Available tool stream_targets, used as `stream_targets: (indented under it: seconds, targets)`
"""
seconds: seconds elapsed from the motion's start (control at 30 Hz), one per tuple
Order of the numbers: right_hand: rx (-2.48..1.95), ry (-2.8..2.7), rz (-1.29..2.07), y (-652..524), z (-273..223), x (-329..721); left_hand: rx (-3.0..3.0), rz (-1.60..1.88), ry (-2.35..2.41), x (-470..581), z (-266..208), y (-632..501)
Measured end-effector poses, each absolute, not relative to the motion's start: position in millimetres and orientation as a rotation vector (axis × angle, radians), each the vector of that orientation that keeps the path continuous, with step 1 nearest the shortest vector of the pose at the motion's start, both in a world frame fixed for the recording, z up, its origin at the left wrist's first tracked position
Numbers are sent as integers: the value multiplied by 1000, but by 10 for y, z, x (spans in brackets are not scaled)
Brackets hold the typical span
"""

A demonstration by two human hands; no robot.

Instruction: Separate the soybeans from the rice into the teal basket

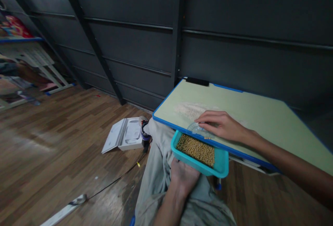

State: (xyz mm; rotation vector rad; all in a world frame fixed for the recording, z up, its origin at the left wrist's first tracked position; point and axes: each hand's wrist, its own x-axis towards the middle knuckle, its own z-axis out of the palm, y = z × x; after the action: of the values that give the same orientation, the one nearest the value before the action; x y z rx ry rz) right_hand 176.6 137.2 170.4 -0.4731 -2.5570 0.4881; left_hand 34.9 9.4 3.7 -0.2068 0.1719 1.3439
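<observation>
My left hand [183, 174] is palm up under a teal plastic tray [221, 163] and holds it just below the table's near edge; its fingertips are hidden beneath. Round tan beans, like soybeans [196, 149], cover most of the tray's bottom. Over the table, my right hand [221, 123] pinches a clear, rounded plastic piece [194, 127] whose exact kind I cannot make out. It rests at the table edge above the tray. A few orange-yellow beans [207, 138] lie on the blue edge beside it. Pale powder-like residue [191, 110] is spread on the tabletop.
The pale green table [260, 115] has a blue rim and a black object [197, 81] at its back edge. A dark panelled wall stands behind. On the wooden floor are an open white box [130, 132], a cable and a power strip [63, 212]. Another person's leg [28, 73] shows far left.
</observation>
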Motion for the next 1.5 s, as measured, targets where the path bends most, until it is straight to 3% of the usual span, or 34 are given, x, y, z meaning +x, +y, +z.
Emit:
stream_targets:
  seconds: [0.3,0.53,0.87,1.5]
  targets:
    - [-537,-2427,624,1373,1680,1846,-132,1293,128,406,-23,82]
    - [-783,-2063,221,1754,1822,2181,-191,1274,241,251,-42,81]
    - [-806,-2174,184,1809,1611,2158,-128,1277,234,218,-151,93]
    - [-1043,-1919,677,2165,1347,2228,-120,1284,205,214,-182,96]
